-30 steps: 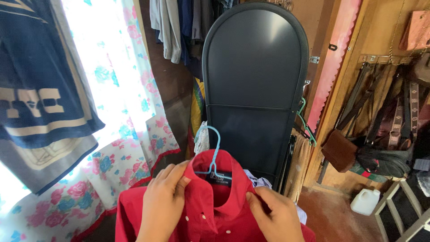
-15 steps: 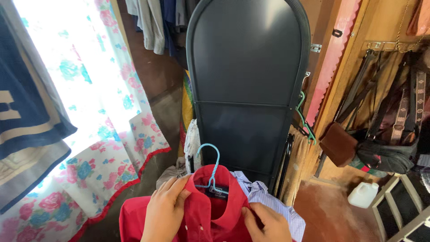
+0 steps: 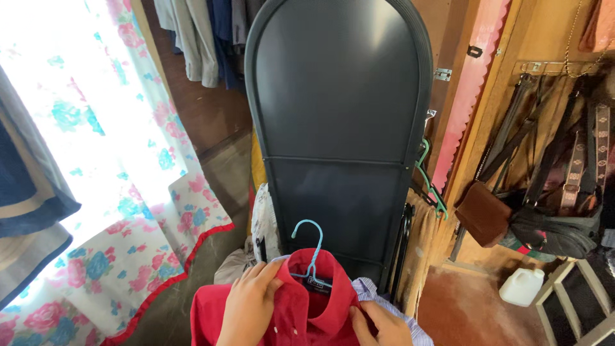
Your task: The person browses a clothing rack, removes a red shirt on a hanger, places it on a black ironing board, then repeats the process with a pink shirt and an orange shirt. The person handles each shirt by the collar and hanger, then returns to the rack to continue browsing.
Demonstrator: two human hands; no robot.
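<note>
Red shirt (image 3: 301,307) between apparently gripping hands (image 3: 314,317)

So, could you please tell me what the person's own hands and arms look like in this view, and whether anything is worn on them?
Both the left hand and the right hand are bare: no gloves, rings or bracelets show. Only the hands and a short stretch of the left wrist are in frame, with no sleeve or watch visible there. The fingernails look short and unpainted.

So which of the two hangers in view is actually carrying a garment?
The light blue hanger, low in the middle: its hook rises from the collar of the red shirt both hands grip. The green hanger hangs bare beside the dark board.
</note>
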